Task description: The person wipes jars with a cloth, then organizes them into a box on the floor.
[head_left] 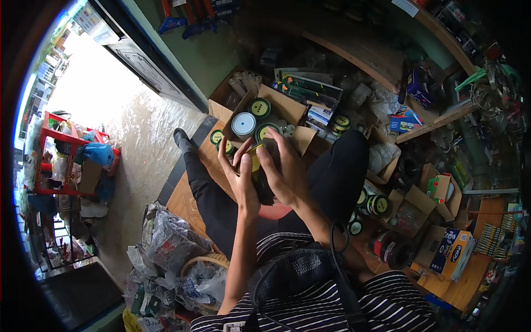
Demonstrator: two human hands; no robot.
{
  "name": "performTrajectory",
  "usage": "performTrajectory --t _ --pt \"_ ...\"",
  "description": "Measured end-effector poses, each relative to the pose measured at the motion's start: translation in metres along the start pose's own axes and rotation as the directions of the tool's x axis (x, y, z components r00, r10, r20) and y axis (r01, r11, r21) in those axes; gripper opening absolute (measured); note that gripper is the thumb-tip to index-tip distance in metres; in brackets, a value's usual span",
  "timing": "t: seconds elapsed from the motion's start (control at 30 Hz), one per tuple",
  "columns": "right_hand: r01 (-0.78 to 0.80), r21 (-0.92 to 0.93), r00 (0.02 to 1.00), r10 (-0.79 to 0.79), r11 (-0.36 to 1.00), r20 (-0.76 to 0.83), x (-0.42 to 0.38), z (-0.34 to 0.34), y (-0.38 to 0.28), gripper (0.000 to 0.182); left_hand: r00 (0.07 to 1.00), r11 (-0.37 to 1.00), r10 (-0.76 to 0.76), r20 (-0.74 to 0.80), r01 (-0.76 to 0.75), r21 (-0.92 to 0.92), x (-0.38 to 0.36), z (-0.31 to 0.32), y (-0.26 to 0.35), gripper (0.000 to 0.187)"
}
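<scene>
Between my two hands is a dark round can with a yellow part (256,164), partly covered by the fingers. My left hand (241,180) holds its left side, with the fingers curved round it. On the right side my right hand (280,169) grips the same can, thumb and fingers over its top. Just beyond the hands stands an open cardboard box (291,105) holding a can with a pale blue-white top (243,124) and several green-rimmed cans (259,107). More green-topped cans (217,136) stand left of the box, close to my left hand.
Plastic bags (171,232) and a wicker basket (207,259) lie at lower left. A red rack (72,138) stands by the open doorway. To the right are more cans (378,205), a dark roll (391,247), a battery-style carton (454,254) and cluttered wooden shelving (437,120).
</scene>
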State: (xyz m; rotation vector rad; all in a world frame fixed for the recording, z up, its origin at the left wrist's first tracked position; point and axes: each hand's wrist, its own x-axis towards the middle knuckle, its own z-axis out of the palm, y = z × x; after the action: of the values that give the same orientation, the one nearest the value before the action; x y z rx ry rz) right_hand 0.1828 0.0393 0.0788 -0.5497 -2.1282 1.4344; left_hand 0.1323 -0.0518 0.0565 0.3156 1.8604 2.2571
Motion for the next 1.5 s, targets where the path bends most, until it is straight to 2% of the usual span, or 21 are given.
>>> performTrajectory --t 0.1,0.17,0.23,0.27,0.3,0.37,0.6,0.63,0.73,0.77,0.8,0.9,0.93,0.97,1.03,1.13,1.17,1.23,1.33,1.43,1.5 --pt "-0.231 0.395 0.96 0.143 0.889 0.24 0.008 -0.011 0.003 0.059 0.989 0.966 0.007 0.15 0.032 -0.256 0.009 -0.02 -0.015 0.069" --pt "-0.231 0.572 0.908 -0.036 0.787 0.417 0.018 -0.023 0.012 0.052 0.965 0.847 -0.15 0.213 0.237 -0.476 0.007 -0.02 -0.003 0.086" --pt "-0.245 0.596 0.903 -0.044 0.765 0.428 0.015 -0.024 0.008 0.053 0.953 0.752 -0.245 0.179 0.303 -0.586 0.011 -0.018 -0.009 0.088" --pt "-0.281 0.563 0.909 0.027 0.777 0.417 0.013 -0.027 0.005 0.054 0.933 0.747 -0.337 0.129 0.348 -0.567 0.013 -0.016 -0.005 0.082" --pt "-0.318 0.529 0.911 0.099 0.787 0.4 0.01 -0.03 -0.001 0.054 0.916 0.832 -0.388 -0.098 0.303 -0.464 0.017 -0.014 -0.018 0.076" --pt "-0.163 0.411 0.965 0.057 0.897 0.257 0.006 -0.03 -0.013 0.054 0.913 0.95 -0.302 -0.276 0.264 -0.165 0.02 -0.029 -0.043 0.072" --pt "-0.176 0.335 0.983 0.15 0.926 0.103 0.01 -0.016 0.0 0.043 0.901 0.817 -0.434 0.025 0.405 -0.412 -0.002 -0.008 0.012 0.082" --pt "-0.196 0.359 0.98 0.166 0.913 0.114 0.011 -0.015 -0.003 0.043 0.935 0.838 -0.335 0.113 0.351 -0.418 -0.004 -0.009 0.008 0.078" --pt "-0.201 0.357 0.973 0.145 0.912 0.177 0.014 -0.019 -0.002 0.046 0.917 0.81 -0.326 0.231 0.397 -0.431 -0.009 -0.007 0.012 0.073" --pt "-0.185 0.307 0.95 0.091 0.933 0.298 0.016 -0.028 -0.005 0.048 0.889 0.791 -0.339 0.307 0.447 -0.419 -0.006 -0.014 0.015 0.072" --pt "-0.118 0.304 0.953 0.021 0.945 0.302 0.017 -0.03 -0.001 0.048 0.786 0.659 -0.324 0.527 0.587 -0.47 0.002 -0.035 -0.003 0.074" --pt "-0.008 0.222 0.956 -0.057 0.975 0.286 0.015 -0.04 -0.011 0.045 0.716 0.343 -0.393 0.577 0.696 -0.631 -0.005 -0.024 0.021 0.073" --pt "0.024 0.146 0.967 -0.06 0.989 0.249 0.01 -0.044 -0.014 0.045 0.706 0.202 -0.23 0.67 0.708 -0.676 -0.005 -0.033 -0.004 0.071" --pt "0.071 0.073 0.973 -0.085 0.995 0.214 0.01 -0.045 -0.015 0.045 0.752 0.2 -0.51 0.417 0.576 -0.793 -0.013 -0.024 -0.011 0.07" --pt "0.358 -0.076 0.877 -0.307 0.931 0.369 0.007 -0.05 -0.003 0.079 0.803 0.196 -0.381 0.457 0.554 -0.809 -0.009 -0.023 -0.021 0.07" --pt "0.342 -0.068 0.871 -0.289 0.937 0.397 0.004 -0.05 -0.004 0.105 0.807 0.312 -0.388 0.444 0.569 -0.761 -0.01 -0.023 -0.004 0.083" --pt "0.184 -0.041 0.912 -0.155 0.982 0.38 0.003 -0.054 -0.006 0.1 0.794 0.331 -0.392 0.464 0.592 -0.734 -0.013 -0.023 0.001 0.086" --pt "0.128 0.134 0.916 -0.169 0.983 0.364 0.01 -0.063 -0.005 0.087 0.774 0.515 -0.403 0.489 0.633 -0.578 -0.012 -0.027 0.005 0.085" --pt "-0.129 0.307 0.894 -0.023 0.943 0.447 0.013 -0.067 -0.013 0.06 0.76 0.725 -0.174 0.627 0.53 -0.44 -0.004 -0.032 0.004 0.069" --pt "-0.006 0.184 0.93 -0.062 0.983 0.362 0.023 -0.061 -0.016 0.04 0.76 0.59 -0.261 0.595 0.613 -0.525 -0.015 -0.024 -0.008 0.074" --pt "0.157 0.051 0.978 -0.163 0.986 0.132 0.029 -0.055 -0.012 0.026 0.786 0.521 -0.243 0.568 0.6 -0.607 -0.017 -0.011 -0.011 0.079"
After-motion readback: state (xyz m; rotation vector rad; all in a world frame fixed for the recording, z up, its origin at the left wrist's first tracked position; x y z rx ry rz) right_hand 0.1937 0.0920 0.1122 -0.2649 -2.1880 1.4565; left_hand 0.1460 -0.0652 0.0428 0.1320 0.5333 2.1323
